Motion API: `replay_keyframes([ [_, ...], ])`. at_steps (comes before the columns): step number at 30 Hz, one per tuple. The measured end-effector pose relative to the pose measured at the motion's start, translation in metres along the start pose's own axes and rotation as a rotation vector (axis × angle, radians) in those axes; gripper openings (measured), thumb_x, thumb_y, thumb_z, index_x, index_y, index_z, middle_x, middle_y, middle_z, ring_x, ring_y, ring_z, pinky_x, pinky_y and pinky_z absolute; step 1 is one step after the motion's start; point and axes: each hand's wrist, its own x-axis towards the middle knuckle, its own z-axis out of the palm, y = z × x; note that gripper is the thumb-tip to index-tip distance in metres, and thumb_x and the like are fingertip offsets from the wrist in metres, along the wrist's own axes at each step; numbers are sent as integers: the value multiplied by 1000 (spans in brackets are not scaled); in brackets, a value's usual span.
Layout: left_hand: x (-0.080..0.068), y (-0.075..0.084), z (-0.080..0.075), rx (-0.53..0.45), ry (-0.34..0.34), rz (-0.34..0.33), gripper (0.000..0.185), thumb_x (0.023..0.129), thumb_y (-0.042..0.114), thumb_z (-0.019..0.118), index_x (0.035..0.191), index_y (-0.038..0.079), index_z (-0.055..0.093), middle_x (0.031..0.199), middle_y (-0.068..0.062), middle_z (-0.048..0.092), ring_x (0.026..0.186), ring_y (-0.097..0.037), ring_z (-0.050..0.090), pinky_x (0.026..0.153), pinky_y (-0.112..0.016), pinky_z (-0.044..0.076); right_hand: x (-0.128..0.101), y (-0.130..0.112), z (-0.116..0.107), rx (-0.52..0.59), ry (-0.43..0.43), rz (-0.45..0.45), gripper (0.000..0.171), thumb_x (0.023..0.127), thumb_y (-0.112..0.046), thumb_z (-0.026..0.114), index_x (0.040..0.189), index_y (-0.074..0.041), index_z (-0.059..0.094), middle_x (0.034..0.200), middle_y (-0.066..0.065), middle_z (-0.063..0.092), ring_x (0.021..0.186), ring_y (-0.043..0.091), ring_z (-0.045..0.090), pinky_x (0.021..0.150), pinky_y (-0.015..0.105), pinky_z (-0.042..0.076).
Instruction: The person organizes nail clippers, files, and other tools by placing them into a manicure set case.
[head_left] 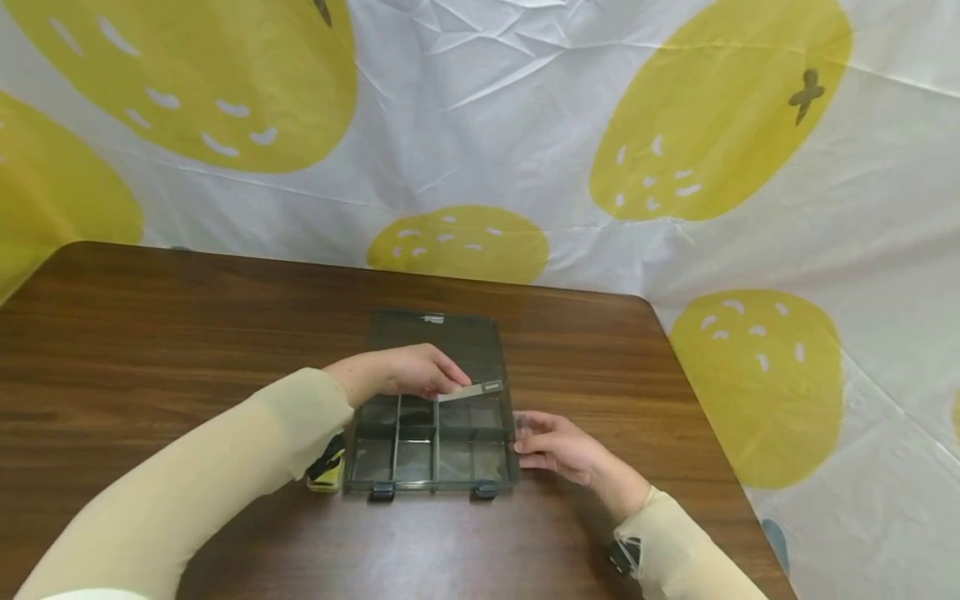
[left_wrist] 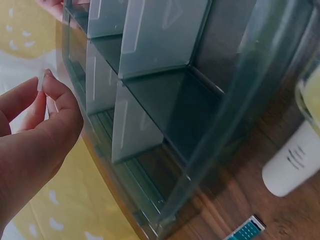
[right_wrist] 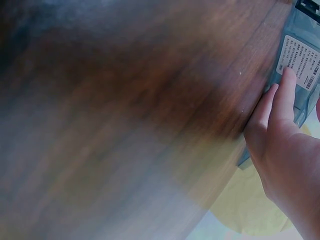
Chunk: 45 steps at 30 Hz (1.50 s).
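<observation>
On the brown wooden desk (head_left: pixel 187 333), the smoky clear plastic compartment box (head_left: pixel 431 450) lies open. Left hand (head_left: pixel 405 372) pinches a thin grey divider strip (head_left: pixel 471 391); right hand (head_left: pixel 558 446) braces the box's side, fingers straight. Strip seems light, stiff; best held by its edges.

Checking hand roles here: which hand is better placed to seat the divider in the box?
Left, probably: the left hand pinches the divider over the box; the right hand steadies its side.

Compartment box (head_left: pixel 432 442) lies on the table (head_left: pixel 150 333), its lid (head_left: pixel 442 337) open behind it. Left hand (head_left: pixel 405 371) holds a divider strip (head_left: pixel 471 390) over the rear compartments; right hand (head_left: pixel 558 446) touches the box's right side.
</observation>
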Motion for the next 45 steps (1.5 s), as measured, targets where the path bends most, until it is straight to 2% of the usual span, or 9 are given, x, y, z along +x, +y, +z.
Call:
replay_keyframes([
  [4,2,2,3,-13,-7,-6,32,92,1,53,123,-7,56,126,-16,57,72,-5,48,65,-17,44,0,-1,0,0,-5,4,61,87,4,53,140,13,25,106,4,62,94,11,61,86,33,53],
  [11,4,3,7,-19,-26,2,32,90,0,54,121,-9,56,106,-8,61,69,-6,49,67,-19,45,1,0,0,4,-5,6,60,87,4,51,140,13,24,105,3,61,93,11,61,84,31,54],
  [15,5,1,9,-3,-30,7,33,91,1,54,122,-9,55,105,-10,61,70,-6,48,68,-20,45,0,0,0,14,-3,5,61,87,5,51,140,13,23,104,2,62,92,10,62,84,31,54],
  [20,7,0,12,-3,5,18,33,90,0,55,122,-9,55,111,-17,62,70,-5,49,69,-20,45,0,1,1,13,-2,0,62,86,5,51,140,14,22,104,2,61,92,10,61,84,31,54],
  [27,15,-4,18,8,70,47,33,84,-8,55,118,-9,58,105,-18,64,70,-7,52,65,-19,46,0,1,0,6,-17,-7,62,87,4,52,140,14,22,107,4,61,93,10,61,84,30,53],
  [32,14,1,18,44,102,60,32,86,-5,53,118,-7,58,112,-19,62,81,-10,56,79,-28,52,-1,2,0,-4,-29,-20,62,87,3,52,140,15,21,106,3,60,93,10,60,84,28,53],
  [37,6,6,12,21,104,68,33,90,0,53,122,-6,56,120,-22,59,98,-20,60,93,-39,49,-1,3,-1,-4,-23,-26,62,86,4,52,139,15,22,103,2,60,92,10,60,84,30,53],
  [41,-1,5,1,22,117,72,34,93,8,52,125,-4,54,121,-21,58,105,-26,59,92,-39,49,-3,1,0,-2,-8,-17,63,85,4,53,139,15,22,102,2,59,91,10,60,83,30,53],
  [45,-9,0,-12,-1,151,61,35,94,12,51,126,-2,53,122,-20,58,104,-25,58,91,-38,49,-4,-1,0,4,2,-9,64,85,6,52,140,15,21,101,2,58,90,9,60,82,29,54],
])
